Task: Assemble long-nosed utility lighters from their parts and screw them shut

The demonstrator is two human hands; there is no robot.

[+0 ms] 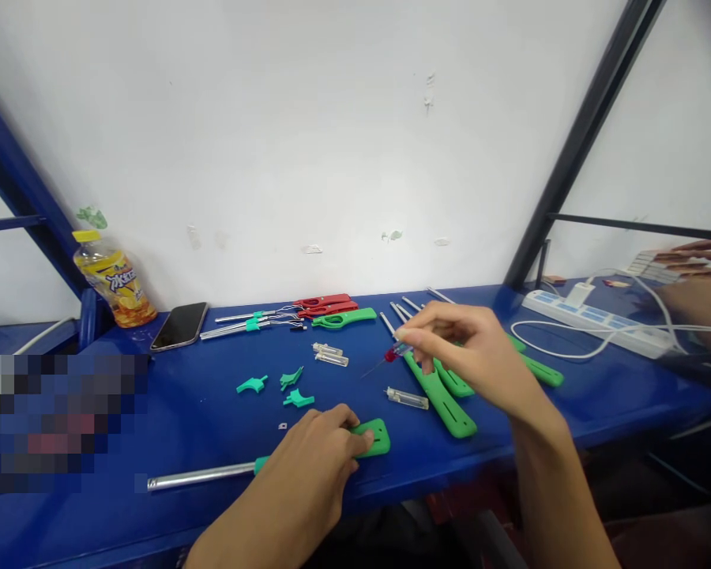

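Left hand (314,454) holds green handle (380,437) near front edge of blue table (195,411); metal rod (205,476) points left. Right hand (465,348) pinches thin tool (389,356) with red collar, tip leftward. Clear plastic tube (408,399) lies nearby. Three teal pieces (299,398) sit beyond left hand. More green handles (444,403) partly behind right hand. Phone (181,326), bottle (118,288) back left; power strip (604,325) right.

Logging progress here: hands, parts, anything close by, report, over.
Left hand holding green handle. Right hand pinching small red piece, raised. Clear tube lying near green handle.
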